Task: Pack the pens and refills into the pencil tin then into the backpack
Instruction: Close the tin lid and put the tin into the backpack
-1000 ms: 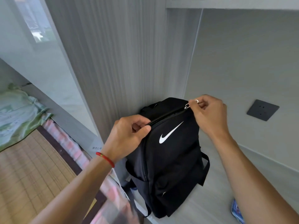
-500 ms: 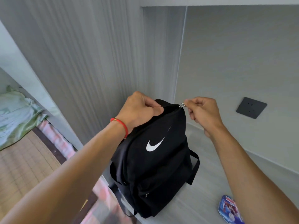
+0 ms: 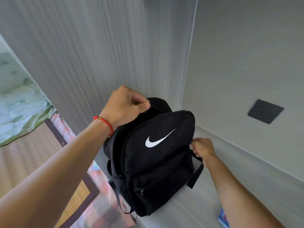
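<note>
A black backpack (image 3: 154, 171) with a white swoosh stands upright on a pale grey desk surface (image 3: 204, 201), in the corner of two walls. My left hand (image 3: 125, 104) pinches the fabric at the top rear of the backpack. My right hand (image 3: 201, 148) is at the bag's right side, fingers pinched on the zip pull there. The main compartment gapes open along the top and right side, dark inside. No pens, refills or pencil tin are visible.
A dark wall socket plate (image 3: 265, 111) sits on the right wall. A blue printed item (image 3: 222, 218) lies at the desk's near edge. To the left and lower down are a woven mat (image 3: 24, 160) and green bedding (image 3: 21, 109).
My right hand has drawn the zip pull from the top of the backpack down its right side, opening the compartment. My left hand has shifted up to the top rear of the bag.
</note>
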The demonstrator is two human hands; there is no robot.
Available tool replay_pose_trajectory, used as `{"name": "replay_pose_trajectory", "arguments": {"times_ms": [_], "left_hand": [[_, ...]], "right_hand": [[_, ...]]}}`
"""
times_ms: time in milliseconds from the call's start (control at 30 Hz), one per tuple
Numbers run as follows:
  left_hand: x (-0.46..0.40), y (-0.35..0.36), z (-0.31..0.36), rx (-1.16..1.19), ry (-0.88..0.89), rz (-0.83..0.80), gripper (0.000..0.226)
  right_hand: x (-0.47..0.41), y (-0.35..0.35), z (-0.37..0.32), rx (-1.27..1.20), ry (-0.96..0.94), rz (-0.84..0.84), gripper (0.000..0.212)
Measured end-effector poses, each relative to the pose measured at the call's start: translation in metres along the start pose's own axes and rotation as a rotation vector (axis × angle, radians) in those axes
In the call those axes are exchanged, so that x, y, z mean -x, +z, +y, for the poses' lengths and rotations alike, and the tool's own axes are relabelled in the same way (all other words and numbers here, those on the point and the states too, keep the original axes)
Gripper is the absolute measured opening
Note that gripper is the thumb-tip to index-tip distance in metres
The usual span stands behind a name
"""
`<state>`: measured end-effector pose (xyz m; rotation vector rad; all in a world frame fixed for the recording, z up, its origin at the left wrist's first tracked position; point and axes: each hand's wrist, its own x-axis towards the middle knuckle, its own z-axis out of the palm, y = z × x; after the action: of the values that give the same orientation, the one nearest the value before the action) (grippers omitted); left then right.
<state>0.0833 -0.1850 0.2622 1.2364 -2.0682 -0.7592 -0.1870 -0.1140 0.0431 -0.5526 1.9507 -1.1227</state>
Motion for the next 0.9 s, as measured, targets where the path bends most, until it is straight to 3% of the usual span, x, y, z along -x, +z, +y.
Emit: {"name": "replay_pose_trajectory", "arguments": {"times_ms": [100, 167, 267, 333, 367, 433, 533, 633, 733, 900], "left_hand": [[0.001, 0.004, 0.000, -0.002, 0.028, 0.022, 0.008], [-0.001, 0.002, -0.002, 0.010, 0.034, 0.027, 0.009], [-0.004, 0.000, -0.005, 0.017, 0.051, 0.006, 0.009], [-0.005, 0.000, -0.006, 0.026, 0.069, -0.018, 0.009], [-0.005, 0.000, -0.007, 0.006, 0.090, -0.023, 0.008], [-0.004, -0.001, -0.012, -0.102, 0.155, -0.013, 0.007], [0.007, -0.003, -0.029, -0.262, 0.271, 0.033, 0.014], [0.018, -0.005, -0.046, -0.233, 0.317, 0.104, 0.016], [0.016, -0.007, -0.053, -0.205, 0.335, 0.165, 0.014], [0.006, -0.004, -0.045, -0.418, 0.399, 0.279, 0.014]], "right_hand": [[0.006, -0.004, -0.009, -0.009, -0.105, 0.006, 0.018], [0.022, -0.013, -0.032, -0.082, -0.285, 0.053, 0.026], [0.064, -0.021, -0.073, -0.152, -0.602, -0.139, 0.033], [0.091, -0.014, -0.084, -0.065, -0.689, -0.310, 0.036], [0.104, -0.009, -0.085, 0.009, -0.717, -0.350, 0.048], [0.124, -0.003, -0.079, 0.206, -0.808, -0.287, 0.070], [0.141, -0.013, -0.052, 0.491, -0.991, -0.122, 0.059], [0.150, -0.030, 0.000, 0.597, -1.032, -0.043, 0.051], [0.151, -0.034, 0.056, 0.770, -1.002, 0.001, 0.064], [0.145, -0.029, 0.115, 0.723, -0.822, -0.018, 0.051]]}}
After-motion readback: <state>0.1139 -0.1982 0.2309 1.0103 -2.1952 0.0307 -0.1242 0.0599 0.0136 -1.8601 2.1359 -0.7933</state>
